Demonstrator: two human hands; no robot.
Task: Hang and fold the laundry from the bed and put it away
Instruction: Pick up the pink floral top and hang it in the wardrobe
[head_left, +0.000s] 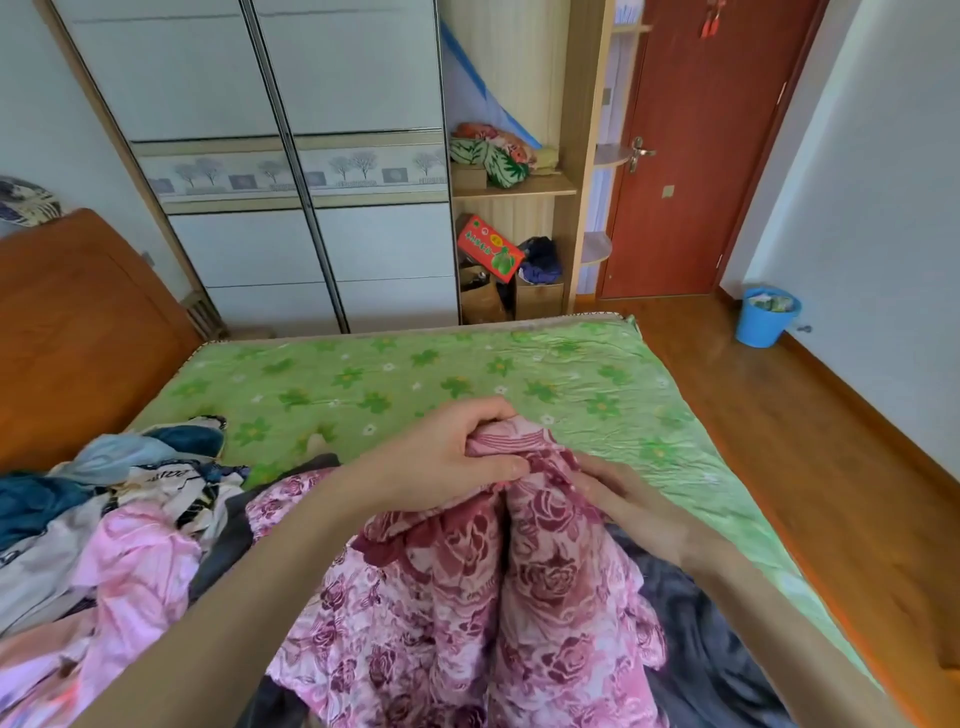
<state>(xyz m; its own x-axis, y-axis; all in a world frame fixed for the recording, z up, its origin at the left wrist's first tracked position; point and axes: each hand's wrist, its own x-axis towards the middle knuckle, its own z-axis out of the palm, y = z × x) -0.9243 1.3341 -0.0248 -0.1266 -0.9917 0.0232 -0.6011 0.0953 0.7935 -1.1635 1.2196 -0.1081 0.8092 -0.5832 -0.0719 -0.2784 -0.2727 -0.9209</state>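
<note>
We look down on a bed (519, 364) covered with a green sheet printed with flowers, its wooden headboard (78, 322) rising at the left. Beyond the far edge stands a white wardrobe (270, 156) with sliding doors, and beside it open wooden shelves (514, 187) holding bundled fabric, a red box (489, 254) and cardboard cartons. A red-brown door (696, 156) closes off the far right corner, and a blue bucket (768, 316) sits on the wooden floor near the wall. On the near left part of the bed we see a heap of laundry (114, 509) in blue, white and pink. In front of us, on the near middle of the bed, lies a pink rose-print garment (467, 613), spread over a dark grey cloth (717, 634). Our left hand (441, 462) grips the bunched top edge of this garment, its fingers (498, 415) curled over the cloth and the thumb clamped beneath. Our right hand (628, 504) holds the same garment just beside it; its fingers (592, 486) are partly buried in the fabric, pinching a fold.
</note>
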